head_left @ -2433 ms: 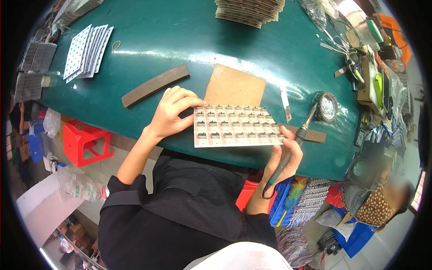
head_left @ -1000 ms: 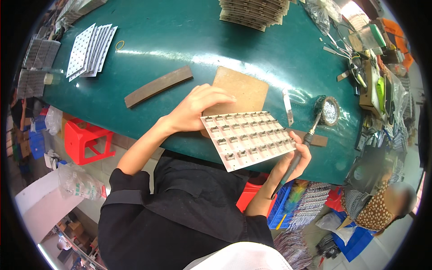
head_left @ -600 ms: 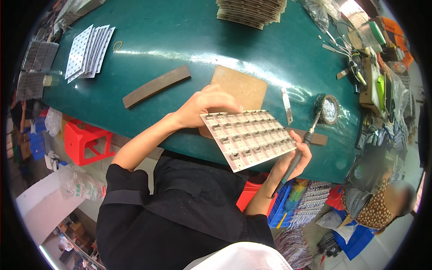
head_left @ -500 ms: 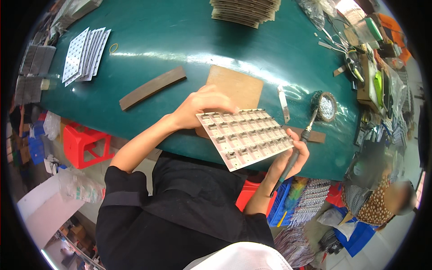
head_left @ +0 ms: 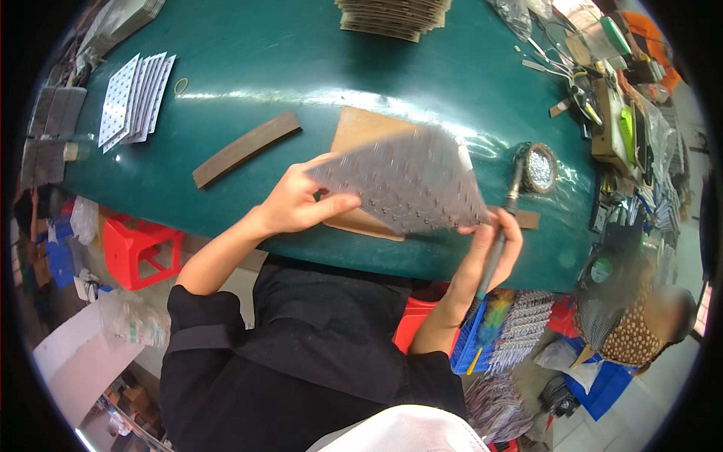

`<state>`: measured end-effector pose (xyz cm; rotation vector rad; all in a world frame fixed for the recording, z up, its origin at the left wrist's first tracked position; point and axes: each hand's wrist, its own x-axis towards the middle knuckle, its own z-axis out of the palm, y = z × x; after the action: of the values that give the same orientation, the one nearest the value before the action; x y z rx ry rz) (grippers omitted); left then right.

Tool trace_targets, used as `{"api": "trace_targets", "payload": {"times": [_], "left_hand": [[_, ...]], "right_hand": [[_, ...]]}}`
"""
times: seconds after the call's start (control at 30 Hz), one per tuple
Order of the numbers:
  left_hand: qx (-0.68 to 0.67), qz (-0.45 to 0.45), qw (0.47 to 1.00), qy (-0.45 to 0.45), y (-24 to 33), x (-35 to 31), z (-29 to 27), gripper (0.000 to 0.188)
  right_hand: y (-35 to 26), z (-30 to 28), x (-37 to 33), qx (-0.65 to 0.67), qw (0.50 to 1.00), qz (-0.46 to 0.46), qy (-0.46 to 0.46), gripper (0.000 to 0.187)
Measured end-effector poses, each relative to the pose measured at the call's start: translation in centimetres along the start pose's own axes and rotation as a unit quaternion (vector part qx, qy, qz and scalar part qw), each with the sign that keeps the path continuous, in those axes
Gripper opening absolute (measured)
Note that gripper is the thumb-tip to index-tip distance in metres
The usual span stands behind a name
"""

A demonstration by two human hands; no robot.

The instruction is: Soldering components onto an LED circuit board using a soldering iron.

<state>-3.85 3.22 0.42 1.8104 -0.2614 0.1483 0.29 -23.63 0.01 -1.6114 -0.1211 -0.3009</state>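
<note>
A thin circuit board panel (head_left: 403,181) is tilted in the air above the green table, its grey side with rows of small solder points facing me; motion blurs it. My left hand (head_left: 297,200) pinches its left corner, thumb on the near face. With my right hand (head_left: 497,245) I grip a soldering iron (head_left: 491,267), its front end up toward a round tin (head_left: 540,169) of silvery bits. Fingertips of that hand also touch the panel's lower right corner. Beneath the panel lies a tan square board (head_left: 354,132), partly covered.
A brown wooden bar (head_left: 247,149) lies left of the tan board. White panels (head_left: 135,102) stand fanned at the far left, and a stack of panels (head_left: 395,16) at the far edge. Wires and tools clutter the right side. A person (head_left: 621,320) is at the right.
The panel has been turned over: its side with rows of components faced me before, and now the grey solder side does. My left thumb has come onto the near face.
</note>
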Motion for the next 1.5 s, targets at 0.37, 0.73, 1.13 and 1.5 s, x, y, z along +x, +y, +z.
{"api": "trace_targets", "payload": {"times": [0.37,0.73,1.13,1.5], "left_hand": [[-0.230,-0.284,0.928,0.075,2.4,-1.1,0.0,0.034],[-0.287,-0.264,0.905,0.167,2.9,-1.1,2.2,0.031],[-0.283,-0.249,0.908,0.181,3.3,-1.1,2.6,0.033],[-0.251,-0.247,0.918,0.183,3.3,-1.0,2.7,0.033]], "right_hand": [[-3.8,0.3,-2.0,0.053,0.982,-0.143,-0.114,0.038],[-5.7,2.8,-3.7,-0.106,0.930,-0.229,-0.267,0.041],[-5.5,2.8,-3.8,-0.126,0.923,-0.244,-0.270,0.046],[-5.8,2.6,-3.4,-0.165,0.893,-0.302,-0.291,0.043]]}}
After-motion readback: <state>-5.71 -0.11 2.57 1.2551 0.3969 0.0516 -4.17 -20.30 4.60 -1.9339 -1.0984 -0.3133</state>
